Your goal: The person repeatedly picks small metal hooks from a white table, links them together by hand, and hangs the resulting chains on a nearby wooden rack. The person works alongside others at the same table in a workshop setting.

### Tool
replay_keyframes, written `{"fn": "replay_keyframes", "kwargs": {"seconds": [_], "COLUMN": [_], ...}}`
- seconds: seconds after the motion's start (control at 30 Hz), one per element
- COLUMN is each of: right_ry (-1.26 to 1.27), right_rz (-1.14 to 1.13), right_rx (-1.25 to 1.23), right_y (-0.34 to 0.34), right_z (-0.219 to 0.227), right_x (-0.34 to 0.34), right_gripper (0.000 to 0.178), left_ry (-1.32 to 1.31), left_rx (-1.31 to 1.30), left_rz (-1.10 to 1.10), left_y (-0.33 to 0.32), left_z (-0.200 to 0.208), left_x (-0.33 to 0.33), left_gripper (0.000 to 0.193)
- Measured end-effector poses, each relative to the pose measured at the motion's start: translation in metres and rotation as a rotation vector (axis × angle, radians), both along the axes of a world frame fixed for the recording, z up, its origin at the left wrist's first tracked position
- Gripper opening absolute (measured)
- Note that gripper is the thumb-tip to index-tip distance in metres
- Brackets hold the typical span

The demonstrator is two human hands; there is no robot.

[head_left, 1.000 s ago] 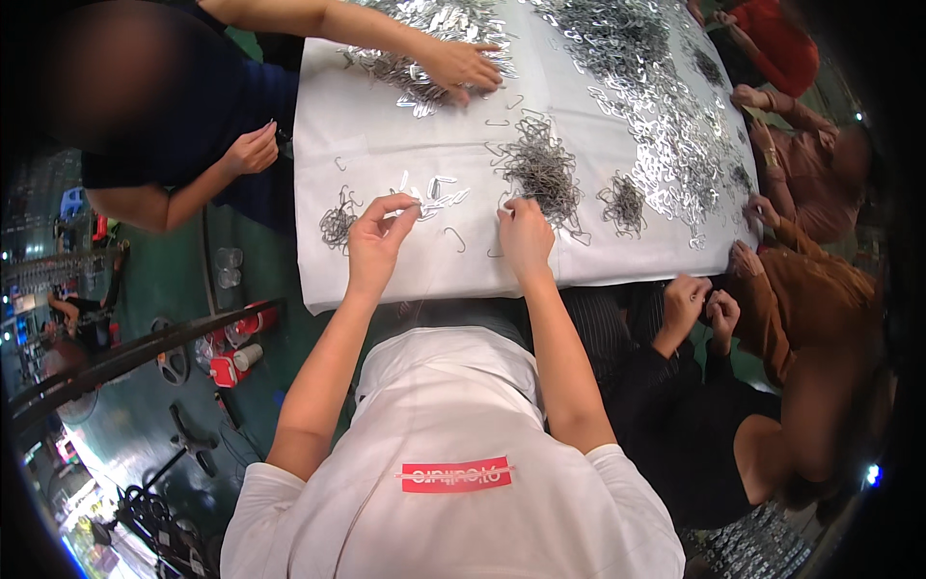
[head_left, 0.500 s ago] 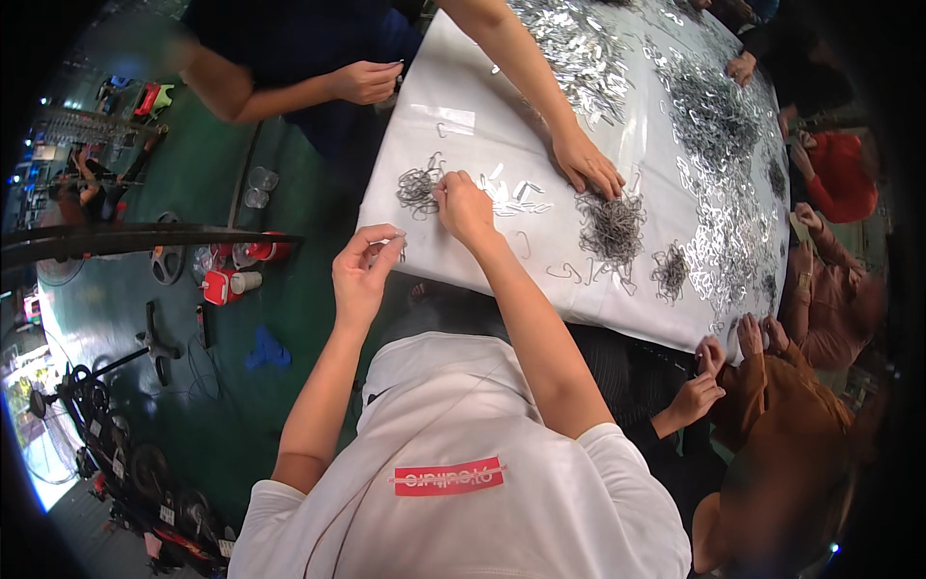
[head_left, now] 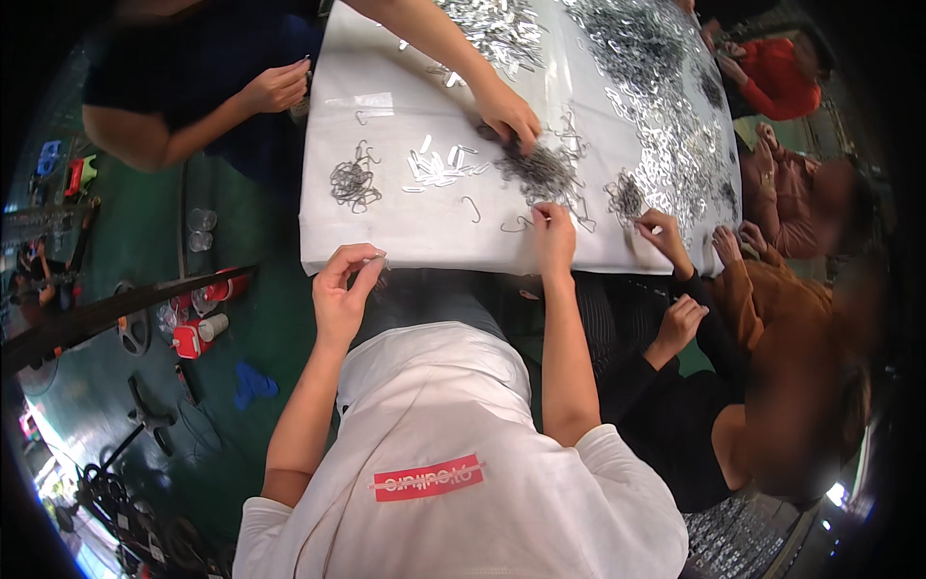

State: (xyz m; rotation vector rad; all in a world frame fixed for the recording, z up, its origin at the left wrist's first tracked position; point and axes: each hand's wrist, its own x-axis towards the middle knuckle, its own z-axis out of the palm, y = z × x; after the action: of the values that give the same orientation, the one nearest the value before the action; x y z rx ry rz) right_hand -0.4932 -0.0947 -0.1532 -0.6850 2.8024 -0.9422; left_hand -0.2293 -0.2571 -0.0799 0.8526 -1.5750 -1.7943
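My left hand [head_left: 344,294] is at the near left table edge, thumb and fingers pinched together on a tiny piece too small to make out. My right hand [head_left: 555,241] reaches over the near edge, its fingertips closed beside the grey pile of wire hooks [head_left: 537,174]; whatever they grip is hidden. A loose wire hook [head_left: 471,208] lies between my hands. Farther left on the white-covered table [head_left: 386,236] are a smaller heap of hooks [head_left: 354,181] and several short shiny flat strips [head_left: 439,169].
Across from me, a person's hand [head_left: 509,116] touches the grey pile, the other hand [head_left: 277,87] held up at the left. At my right a dark-sleeved worker's hand [head_left: 666,236] is near a small hook heap [head_left: 625,196]. A large strip heap [head_left: 492,34] lies beyond.
My right hand has left the small heap of hooks at the left and come to the near side of the grey pile. The left hand stays pinched near the edge. The view has shifted.
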Motion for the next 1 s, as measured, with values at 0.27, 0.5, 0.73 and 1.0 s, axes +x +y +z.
{"fn": "replay_keyframes", "kwargs": {"seconds": [0.27, 0.5, 0.73, 1.0], "right_ry": [-0.002, 0.045, 0.192, 0.162], "right_rz": [-0.099, 0.291, 0.513, 0.701], "right_rx": [0.244, 0.245, 0.343, 0.228], "right_y": [0.020, 0.018, 0.014, -0.072], "right_z": [-0.014, -0.006, -0.007, -0.010], "right_x": [-0.019, -0.011, 0.003, 0.067], "right_gripper": [0.013, 0.011, 0.008, 0.010], "left_ry": [0.007, 0.015, -0.003, -0.062], "left_rx": [-0.060, -0.029, -0.037, -0.033], "left_rz": [-0.151, -0.183, -0.069, 0.070], "left_y": [-0.005, -0.002, -0.010, -0.019], "left_z": [0.001, 0.005, 0.005, 0.005], "left_x": [-0.024, -0.033, -0.023, 0.006], "left_gripper": [0.009, 0.008, 0.008, 0.009]}}
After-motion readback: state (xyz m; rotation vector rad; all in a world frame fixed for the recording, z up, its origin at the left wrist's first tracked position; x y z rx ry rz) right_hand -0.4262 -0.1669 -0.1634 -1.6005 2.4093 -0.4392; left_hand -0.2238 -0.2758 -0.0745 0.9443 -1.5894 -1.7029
